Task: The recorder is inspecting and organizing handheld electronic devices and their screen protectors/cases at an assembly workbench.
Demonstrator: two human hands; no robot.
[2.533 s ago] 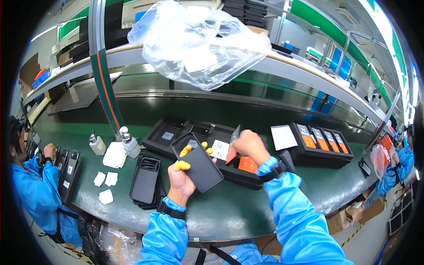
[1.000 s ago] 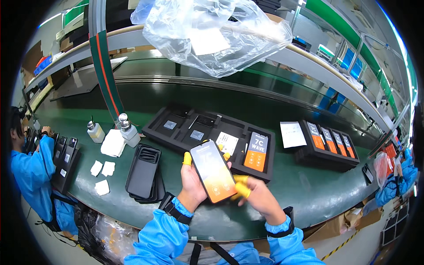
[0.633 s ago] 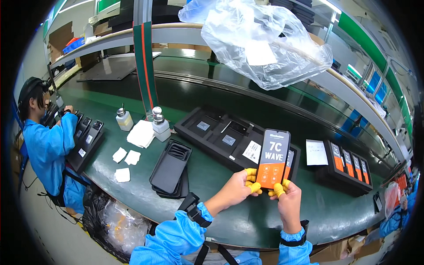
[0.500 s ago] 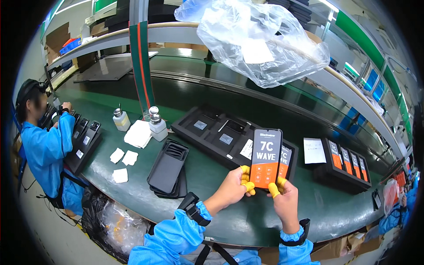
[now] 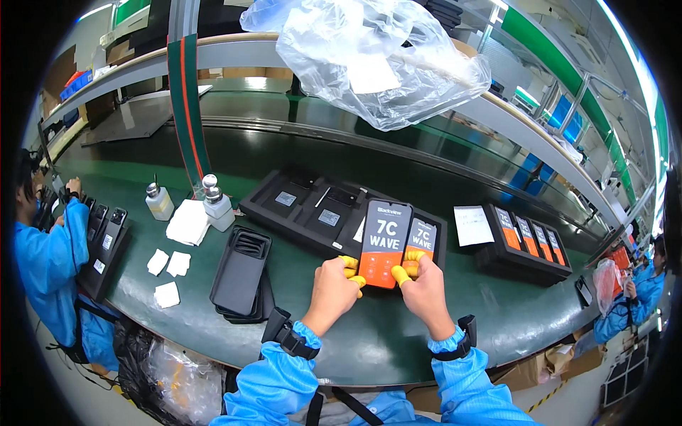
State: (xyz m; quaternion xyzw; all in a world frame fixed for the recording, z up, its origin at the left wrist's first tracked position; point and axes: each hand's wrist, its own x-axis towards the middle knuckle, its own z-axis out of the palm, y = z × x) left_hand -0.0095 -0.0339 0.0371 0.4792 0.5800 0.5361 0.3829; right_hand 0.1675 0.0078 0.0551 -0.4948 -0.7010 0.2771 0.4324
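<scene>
A smartphone (image 5: 387, 238) with a dark and orange printed front stands tilted up between my hands. My left hand (image 5: 332, 290), yellow covers on its fingertips, is closed at the phone's lower left edge. Opposite it, my right hand (image 5: 424, 287) grips the lower right edge, also with yellow fingertip covers. Just behind lies a black foam tray (image 5: 284, 229) holding several dark devices. One more orange-fronted phone (image 5: 424, 236) shows in the tray's right end, partly hidden by the held phone and my right fingers.
Left of my hands sits a stack of black trays (image 5: 238, 280). Beyond it are two pump bottles (image 5: 219, 207), white cloths (image 5: 188, 221) and small white pads (image 5: 168, 295). A black box of phones (image 5: 522, 264) and a paper sheet (image 5: 472, 226) lie right. A plastic bag (image 5: 376, 64) hangs overhead. Co-workers flank the bench.
My view has turned to the right, so the bench and its objects sit farther left in the picture. Both hands still hold the smartphone by its lower edges.
</scene>
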